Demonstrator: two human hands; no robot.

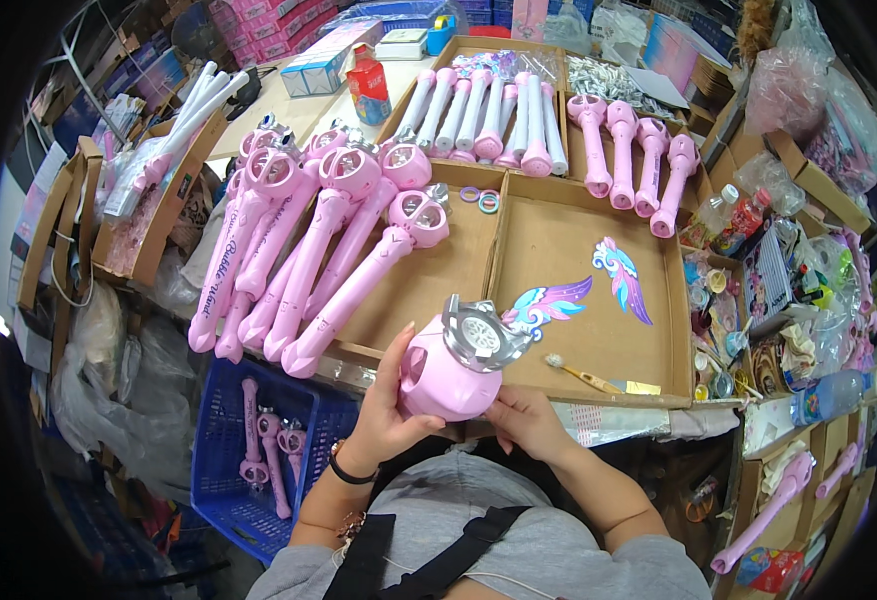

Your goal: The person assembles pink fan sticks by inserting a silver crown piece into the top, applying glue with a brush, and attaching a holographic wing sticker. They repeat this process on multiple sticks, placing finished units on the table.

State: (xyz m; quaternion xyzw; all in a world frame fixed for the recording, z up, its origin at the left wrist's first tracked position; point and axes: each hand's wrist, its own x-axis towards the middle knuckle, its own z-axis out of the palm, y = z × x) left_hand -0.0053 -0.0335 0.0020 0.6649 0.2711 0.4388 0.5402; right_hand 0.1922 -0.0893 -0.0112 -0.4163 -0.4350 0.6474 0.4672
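Pale tabletop (pixel 309 108), pink boxes (pixel 269 30) stacked beyond it, thin metal frame (pixel 81 72) at upper left

Soft pink is worn by the wand head (pixel 439 385) held at the near side, and it is topped by a shiny silver crown (pixel 477 335), while dark lettering is borne by some of the pink wands (pixel 354 293) at left. The plain brown of the cardboard tray (pixel 556 235) is brightened by a wing piece (pixel 631 285) swirled in blue, white, purple and pink; deep blue is shown by the basket (pixel 209 445) at near left.
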